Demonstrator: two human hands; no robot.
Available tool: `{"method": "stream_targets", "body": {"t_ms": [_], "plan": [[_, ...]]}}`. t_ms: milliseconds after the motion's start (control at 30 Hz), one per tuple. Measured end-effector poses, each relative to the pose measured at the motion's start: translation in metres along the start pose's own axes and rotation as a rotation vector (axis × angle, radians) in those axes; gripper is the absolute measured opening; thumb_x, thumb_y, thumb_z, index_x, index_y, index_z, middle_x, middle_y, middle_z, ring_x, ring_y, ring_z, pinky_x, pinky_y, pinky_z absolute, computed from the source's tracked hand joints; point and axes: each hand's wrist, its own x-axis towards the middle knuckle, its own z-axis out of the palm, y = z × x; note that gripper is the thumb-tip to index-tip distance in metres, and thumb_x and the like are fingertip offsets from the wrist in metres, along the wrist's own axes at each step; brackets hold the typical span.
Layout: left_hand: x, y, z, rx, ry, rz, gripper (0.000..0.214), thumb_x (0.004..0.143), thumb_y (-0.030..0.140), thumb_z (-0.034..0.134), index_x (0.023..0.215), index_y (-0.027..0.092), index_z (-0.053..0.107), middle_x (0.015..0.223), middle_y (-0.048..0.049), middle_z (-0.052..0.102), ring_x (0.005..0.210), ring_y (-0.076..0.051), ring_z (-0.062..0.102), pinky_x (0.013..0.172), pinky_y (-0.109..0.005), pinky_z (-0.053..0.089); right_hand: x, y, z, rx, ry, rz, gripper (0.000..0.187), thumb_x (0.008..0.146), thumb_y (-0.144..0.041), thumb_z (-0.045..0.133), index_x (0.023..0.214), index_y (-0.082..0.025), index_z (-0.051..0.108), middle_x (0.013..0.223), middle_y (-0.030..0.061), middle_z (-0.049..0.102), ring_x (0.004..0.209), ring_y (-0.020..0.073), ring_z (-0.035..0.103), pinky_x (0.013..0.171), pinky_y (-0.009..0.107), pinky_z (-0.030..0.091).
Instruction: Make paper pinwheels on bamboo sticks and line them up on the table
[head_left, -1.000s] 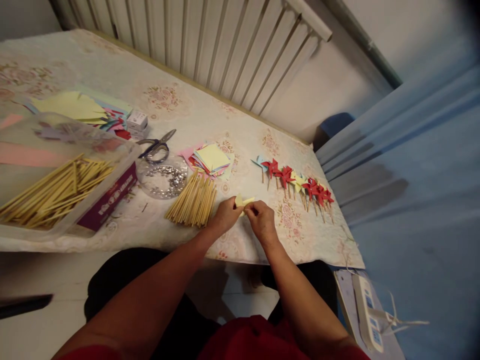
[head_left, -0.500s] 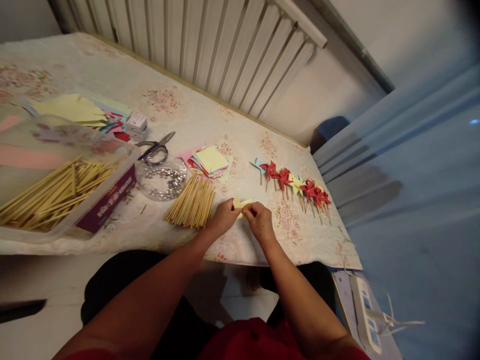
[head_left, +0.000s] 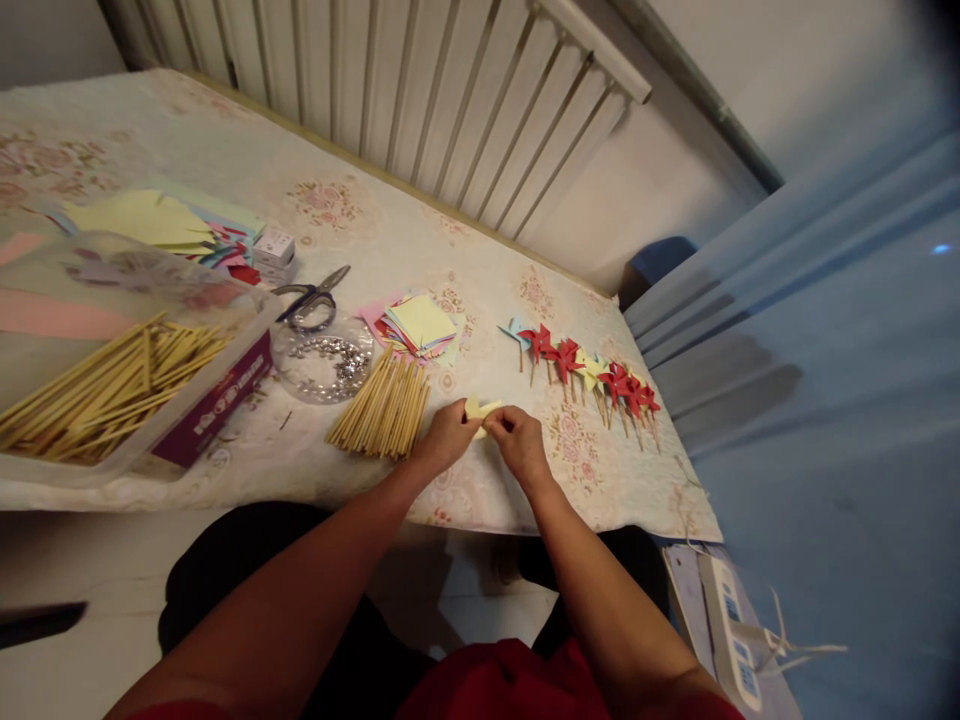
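Observation:
Between my hands is a piece of pale yellow paper (head_left: 480, 408), folded like a pinwheel and partly covered by fingers. My left hand (head_left: 448, 435) is closed on its left side. The fingertips of my right hand (head_left: 516, 440) pinch its right side; whether they also hold something small, I cannot tell. Just left of my left hand lies a bundle of thin wooden sticks (head_left: 384, 405). Beyond it sits a stack of coloured paper squares (head_left: 421, 322). On the right, several finished pinwheels (head_left: 564, 357) in red, yellow and blue lie in a row, their sticks toward me.
A clear tub (head_left: 259, 400) of sticks stands at the left. Beside it are a round plastic dish (head_left: 322, 365) of small metal pins, scissors (head_left: 311, 300), small boxes (head_left: 274, 247) and paper sheets (head_left: 142, 220). A power strip (head_left: 727, 630) lies off the table's right end.
Both hands stay almost in place on the yellow paper, with only slight finger movement. The whole view has shifted very slightly.

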Motion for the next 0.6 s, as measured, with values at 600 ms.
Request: {"method": "stream_targets", "body": {"t_ms": [600], "plan": [[-0.002, 0.003, -0.002, 0.051, 0.009, -0.005, 0.005, 0.077, 0.013, 0.054, 0.076, 0.014, 0.059, 0.069, 0.0015, 0.057, 0.065, -0.011, 0.047, 0.058, -0.023, 0.032, 0.000, 0.007, 0.010, 0.103, 0.027, 0.151, 0.014, 0.076, -0.029, 0.059, 0.067, -0.020, 0.061, 0.064, -0.0008, 0.060, 0.062, 0.0157, 0.052, 0.061, 0.027, 0.041]]}}
